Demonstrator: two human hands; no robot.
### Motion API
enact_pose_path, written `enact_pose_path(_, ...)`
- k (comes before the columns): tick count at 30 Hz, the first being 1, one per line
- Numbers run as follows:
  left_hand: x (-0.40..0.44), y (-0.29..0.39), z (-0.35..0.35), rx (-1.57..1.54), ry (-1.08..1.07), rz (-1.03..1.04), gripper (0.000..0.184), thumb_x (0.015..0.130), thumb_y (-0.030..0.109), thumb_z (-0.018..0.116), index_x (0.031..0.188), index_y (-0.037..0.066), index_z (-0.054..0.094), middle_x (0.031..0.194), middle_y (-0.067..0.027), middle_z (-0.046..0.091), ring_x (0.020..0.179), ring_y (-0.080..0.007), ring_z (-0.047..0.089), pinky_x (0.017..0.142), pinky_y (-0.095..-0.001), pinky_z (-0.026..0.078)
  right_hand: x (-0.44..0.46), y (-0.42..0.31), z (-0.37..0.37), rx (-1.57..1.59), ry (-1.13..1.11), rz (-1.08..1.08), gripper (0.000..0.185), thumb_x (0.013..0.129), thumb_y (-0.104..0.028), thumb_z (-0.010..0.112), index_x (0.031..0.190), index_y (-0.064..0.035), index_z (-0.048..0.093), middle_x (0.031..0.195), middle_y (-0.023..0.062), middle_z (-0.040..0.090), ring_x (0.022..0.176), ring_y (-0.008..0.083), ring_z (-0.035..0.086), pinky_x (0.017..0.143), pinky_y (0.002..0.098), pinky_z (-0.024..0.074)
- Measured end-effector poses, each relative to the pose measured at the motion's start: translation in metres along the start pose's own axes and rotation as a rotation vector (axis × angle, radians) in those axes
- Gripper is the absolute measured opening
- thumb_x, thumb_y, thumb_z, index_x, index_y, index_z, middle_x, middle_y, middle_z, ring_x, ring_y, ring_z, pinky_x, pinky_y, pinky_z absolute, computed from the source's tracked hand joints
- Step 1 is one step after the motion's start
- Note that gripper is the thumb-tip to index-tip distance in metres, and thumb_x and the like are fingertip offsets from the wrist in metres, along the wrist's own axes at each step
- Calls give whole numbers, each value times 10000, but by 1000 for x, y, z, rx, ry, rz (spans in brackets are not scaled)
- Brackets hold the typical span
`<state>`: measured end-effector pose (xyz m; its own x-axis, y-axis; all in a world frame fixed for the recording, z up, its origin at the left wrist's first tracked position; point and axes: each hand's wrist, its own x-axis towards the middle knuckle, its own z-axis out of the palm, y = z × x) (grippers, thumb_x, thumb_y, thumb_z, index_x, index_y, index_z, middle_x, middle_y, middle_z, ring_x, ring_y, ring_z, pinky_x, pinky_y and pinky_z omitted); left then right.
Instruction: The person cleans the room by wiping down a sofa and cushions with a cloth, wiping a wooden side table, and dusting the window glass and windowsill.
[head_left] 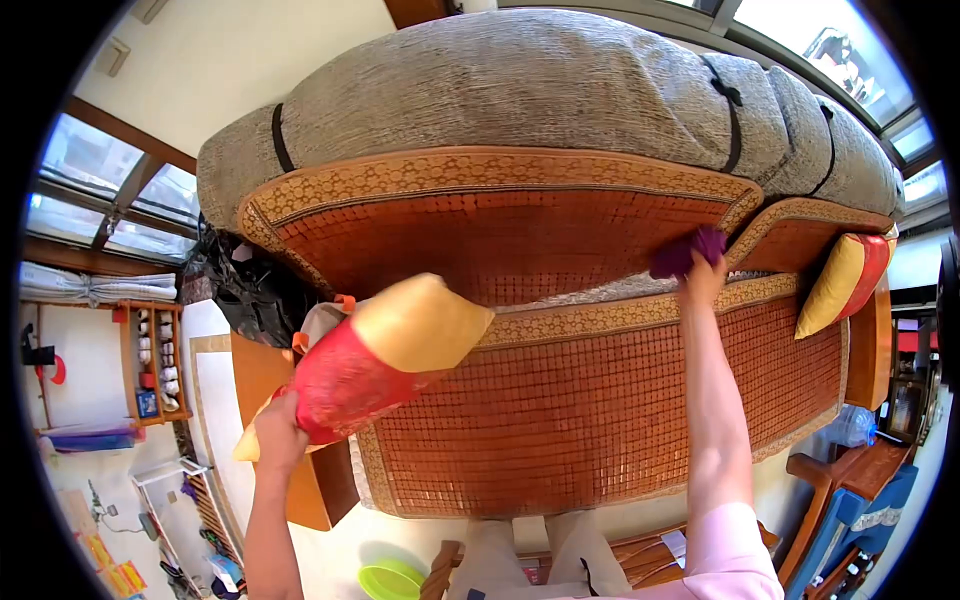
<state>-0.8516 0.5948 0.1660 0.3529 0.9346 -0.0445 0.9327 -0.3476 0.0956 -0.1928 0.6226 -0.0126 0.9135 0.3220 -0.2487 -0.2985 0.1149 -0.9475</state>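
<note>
My left hand [281, 432] grips the lower left end of a red and yellow cushion [370, 360], which is lifted at a tilt over the left end of the sofa. A bunched purple cloth [690, 253] is in my right hand [706, 278], its arm stretched forward. That cloth is against the lower right part of the backrest's brown beaded mat [480, 235]. A matching beaded mat [560, 400] covers the seat below. Grey fabric [480, 95], held by black ties, covers the sofa's back.
Another red and yellow cushion [848, 284] leans at the sofa's right end. Black bags [250, 300] lie beside the left wooden armrest [320, 490]. On the floor is a green basin [392, 578]. A wooden table [650, 560] stands close by my legs.
</note>
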Motion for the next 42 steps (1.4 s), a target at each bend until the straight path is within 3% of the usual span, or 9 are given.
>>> enact_pose_path(4,-10,-49,49,-61,21,-85,277,670,-4,651,940,53,616,791,-191,621,781,-408,614,693,-488,485,-135,27,133,-388,-145,-407,321,788,95,548,1087,-19,527,1085,130,509,1018,256,512,956,392,401)
enact_pose_path(9,-38,-28,54,-40,-103,-39,301,634,61,707,913,50,594,823,-143,613,817,-358,603,714,-472,483,-307,87,218,-544,-485,-447,341,765,49,627,1085,-28,540,1110,184,497,1055,361,512,953,436,424)
enact_pose_path(14,-62,-35,71,-64,-83,33,278,625,129,734,839,75,565,782,-108,579,776,-320,575,677,-454,464,-317,70,220,-613,-735,-418,345,744,-4,707,1061,-53,580,1019,161,546,1002,351,545,923,424,453)
enact_pose_path(17,-52,-40,76,-118,-55,56,273,630,156,743,821,84,561,766,-92,572,754,-305,572,658,-442,457,-251,63,176,-600,-425,-557,321,731,34,667,1038,-25,594,1066,119,575,1042,283,566,958,394,457)
enact_pose_path(20,-49,-45,85,-141,-37,71,249,633,147,732,804,95,558,750,-79,569,743,-299,575,652,-433,456,-182,47,139,-142,-7,-130,260,844,26,630,1091,-26,566,1123,128,582,1082,255,564,988,376,473)
enact_pose_path(25,-45,-48,108,-182,-48,127,236,596,106,702,780,112,554,735,-73,567,731,-289,578,636,-423,453,-264,17,216,-346,-41,7,326,882,-34,665,1177,-39,526,1193,154,593,1140,291,556,1043,411,440)
enact_pose_path(33,-48,-51,118,-180,-62,131,266,612,189,725,795,93,558,753,-89,580,735,-310,577,644,-443,449,-350,80,262,-804,-509,-982,306,635,-58,749,909,-133,633,957,112,537,958,350,495,795,472,387)
enact_pose_path(36,-52,-48,123,-153,-79,130,279,659,241,731,814,75,569,763,-113,583,741,-334,575,655,-462,447,-360,86,258,-819,-1117,-1339,198,731,-214,670,924,-168,673,931,56,542,952,266,522,777,422,403)
enact_pose_path(42,-51,-50,119,-187,-24,139,297,713,259,701,895,48,600,783,-149,584,725,-372,567,631,-477,443,-287,111,203,-839,-1206,-1365,93,745,-193,618,822,-143,618,946,58,546,950,266,536,776,402,420)
